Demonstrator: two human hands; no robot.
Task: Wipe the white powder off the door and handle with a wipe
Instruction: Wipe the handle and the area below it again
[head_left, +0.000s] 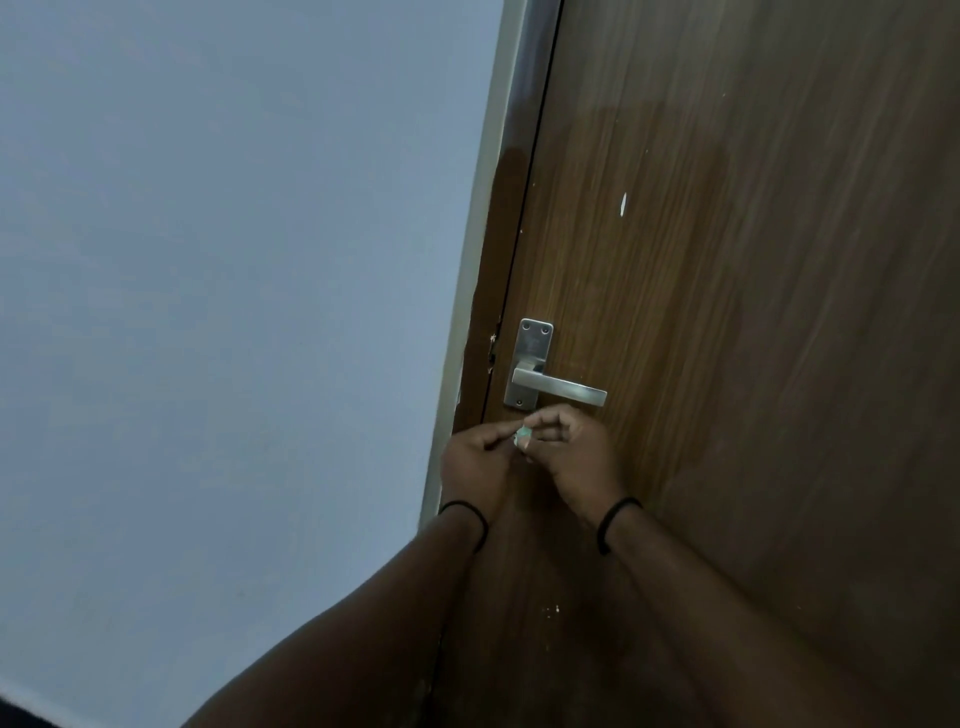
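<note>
A brown wooden door (727, 260) fills the right side of the head view. Its silver lever handle (558, 388) sits on a metal plate near the door's left edge. Just below the handle, my left hand (480, 457) and my right hand (576, 449) meet, and both pinch a small crumpled pale-green wipe (521, 435) between their fingertips. Most of the wipe is hidden by my fingers. A white streak (623, 202) marks the door above the handle, and a few white specks (550, 610) lie lower down between my forearms.
A pale blue-grey wall (234, 312) takes up the left half of the view. A light door frame (480, 249) runs between wall and door. Each of my wrists wears a black band.
</note>
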